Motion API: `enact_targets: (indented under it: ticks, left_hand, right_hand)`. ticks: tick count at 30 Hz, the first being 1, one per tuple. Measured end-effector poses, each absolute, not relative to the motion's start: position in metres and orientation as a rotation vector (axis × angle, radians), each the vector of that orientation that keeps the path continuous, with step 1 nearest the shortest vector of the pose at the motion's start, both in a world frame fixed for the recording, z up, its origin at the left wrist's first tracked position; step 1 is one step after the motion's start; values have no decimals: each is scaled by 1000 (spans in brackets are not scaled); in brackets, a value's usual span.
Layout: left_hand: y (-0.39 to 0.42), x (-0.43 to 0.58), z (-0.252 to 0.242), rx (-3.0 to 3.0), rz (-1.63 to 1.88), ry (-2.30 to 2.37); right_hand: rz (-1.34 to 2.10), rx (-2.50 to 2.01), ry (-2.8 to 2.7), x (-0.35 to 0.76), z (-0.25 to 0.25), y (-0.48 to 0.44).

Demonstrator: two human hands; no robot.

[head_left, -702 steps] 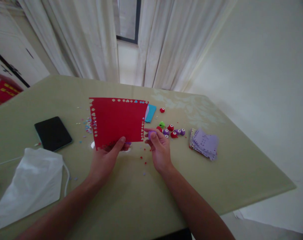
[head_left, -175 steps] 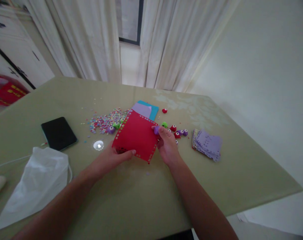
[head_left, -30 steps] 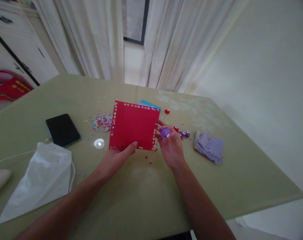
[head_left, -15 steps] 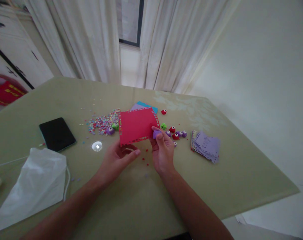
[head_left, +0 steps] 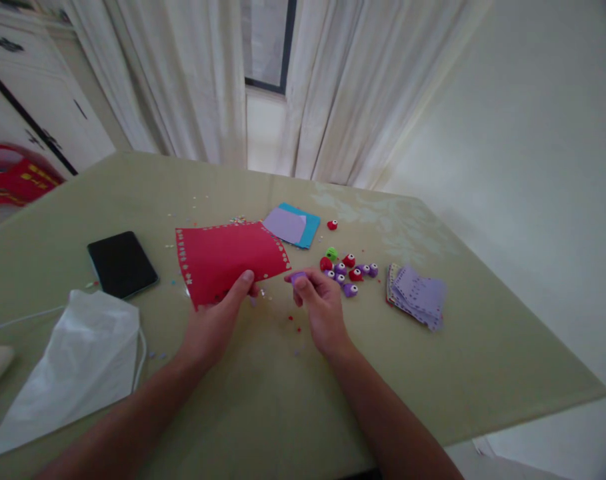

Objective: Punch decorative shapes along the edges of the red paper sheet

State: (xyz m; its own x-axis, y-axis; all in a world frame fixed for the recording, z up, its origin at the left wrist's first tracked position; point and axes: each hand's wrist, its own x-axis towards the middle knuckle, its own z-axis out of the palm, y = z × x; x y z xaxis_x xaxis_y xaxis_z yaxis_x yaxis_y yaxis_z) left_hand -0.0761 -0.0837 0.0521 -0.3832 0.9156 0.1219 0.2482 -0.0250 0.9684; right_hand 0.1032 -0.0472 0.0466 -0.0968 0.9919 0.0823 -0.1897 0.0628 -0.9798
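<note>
My left hand (head_left: 213, 330) is closed on the near edge of a red sheet of paper (head_left: 227, 257), thumb on top. Small shapes are punched along the sheet's left, far and right edges. My right hand (head_left: 323, 308) grips a small purple craft punch (head_left: 297, 277) between thumb and fingers, beside the paper's right corner. Whether the punch touches the sheet is hard to tell. Just past the right hand sit several purple and red punches with eyes (head_left: 350, 290) and a green one (head_left: 331, 253).
Lilac and blue papers (head_left: 310, 230) lie behind. A stack of punched lilac paper (head_left: 420, 293) is at right. A phone (head_left: 123, 265) and a white cloth-like item with cords (head_left: 77, 367) lie at left. Paper bits (head_left: 237, 219) are scattered about.
The red sheet has moved left and turned, with my left thumb now on top of it. My right hand with the purple punch has come away from the sheet's right edge to its near right corner.
</note>
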Motion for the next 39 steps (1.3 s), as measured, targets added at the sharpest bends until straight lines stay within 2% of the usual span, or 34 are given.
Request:
enact_targets:
  ticks: [3, 9, 25, 39]
  left_hand:
    - [-82, -76, 53, 1174, 1475, 1675]
    - [-84, -67, 64, 1122, 1472, 1575]
    - [-83, -68, 56, 1195, 1460, 1595]
    - [-83, -65, 52, 1195, 1485, 1533]
  right_hand:
    - [1508, -962, -1392, 105, 51, -45]
    - [1629, -828, -1346, 94, 59, -51]
    - [1637, -798, -1370, 98, 52, -46]
    - [1620, -835, -1088, 94, 38, -52]
